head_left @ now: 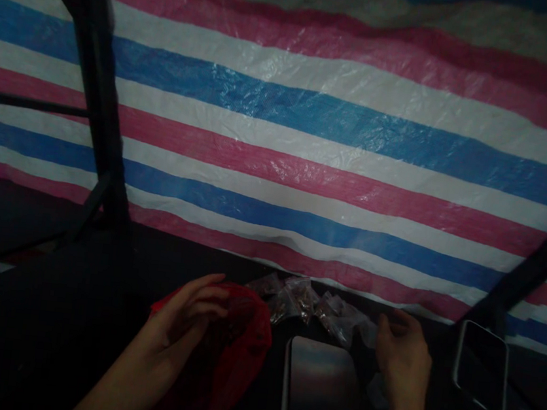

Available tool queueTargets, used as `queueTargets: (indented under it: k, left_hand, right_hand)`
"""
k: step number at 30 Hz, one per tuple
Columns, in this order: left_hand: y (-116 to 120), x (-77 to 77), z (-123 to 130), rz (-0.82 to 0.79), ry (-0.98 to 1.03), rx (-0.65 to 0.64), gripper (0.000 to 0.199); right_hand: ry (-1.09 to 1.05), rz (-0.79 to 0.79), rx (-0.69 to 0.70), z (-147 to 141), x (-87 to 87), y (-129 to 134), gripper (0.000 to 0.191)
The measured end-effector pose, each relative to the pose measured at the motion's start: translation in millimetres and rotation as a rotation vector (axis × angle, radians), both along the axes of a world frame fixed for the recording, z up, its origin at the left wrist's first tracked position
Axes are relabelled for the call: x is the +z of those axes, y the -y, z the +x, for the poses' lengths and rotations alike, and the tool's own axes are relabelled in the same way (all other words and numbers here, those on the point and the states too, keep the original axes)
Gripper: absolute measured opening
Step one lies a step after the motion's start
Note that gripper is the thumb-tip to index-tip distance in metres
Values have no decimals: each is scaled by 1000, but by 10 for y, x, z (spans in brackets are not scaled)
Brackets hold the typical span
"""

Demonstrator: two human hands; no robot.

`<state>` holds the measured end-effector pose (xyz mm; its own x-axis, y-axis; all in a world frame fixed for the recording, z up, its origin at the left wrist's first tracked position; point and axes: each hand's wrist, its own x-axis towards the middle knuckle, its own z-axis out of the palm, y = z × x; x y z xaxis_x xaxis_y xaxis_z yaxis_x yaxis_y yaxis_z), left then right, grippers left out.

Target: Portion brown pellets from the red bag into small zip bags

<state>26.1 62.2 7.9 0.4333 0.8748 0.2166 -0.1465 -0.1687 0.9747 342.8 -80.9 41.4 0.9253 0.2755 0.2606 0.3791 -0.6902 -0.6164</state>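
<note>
In dim light, the left hand [192, 311] grips the rim of a red plastic bag [232, 351] on the dark worktop [42, 323], while the right hand [402, 354], fingers loosely curled, touches one of several small clear packets [311, 305] lying beneath a striped tarpaulin [311, 137], beside a metal tray [322, 388].

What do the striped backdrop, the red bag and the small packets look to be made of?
Striped backdrop: likely woven plastic tarpaulin, glossy, with crinkles and light glints. Red bag at the left hand: thin, translucent plastic film, softly crumpled. Small packets near the right hand: clear plastic, shiny; their dark contents are too dim to identify.
</note>
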Motion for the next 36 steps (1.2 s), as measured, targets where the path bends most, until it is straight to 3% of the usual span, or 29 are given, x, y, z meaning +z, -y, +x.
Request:
queueTargets:
  k: [5, 15, 20, 23, 29, 33, 36]
  left_hand:
    - [16, 42, 31, 9, -19, 31, 44]
    - [-18, 16, 25, 89, -68, 74, 35]
    - [2, 70, 10, 122, -106, 119, 41]
    - [22, 137, -18, 126, -121, 136, 46]
    - [63, 327, -129, 104, -97, 206, 51]
    - [81, 367, -170, 80, -106, 199, 52]
    - [106, 364, -151, 52, -112, 171, 50]
  right_hand:
    - [74, -164, 201, -31, -109, -84, 37]
    - [-14, -324, 17, 97, -97, 189, 39]
    - [27, -316, -72, 59, -34, 224, 51]
    - [113, -282, -47, 51, 7, 125, 54]
    - [107, -273, 168, 99, -160, -213, 35]
    - [35, -240, 178, 147, -257, -256, 29]
    - [16, -154, 192, 186, -185, -225, 26]
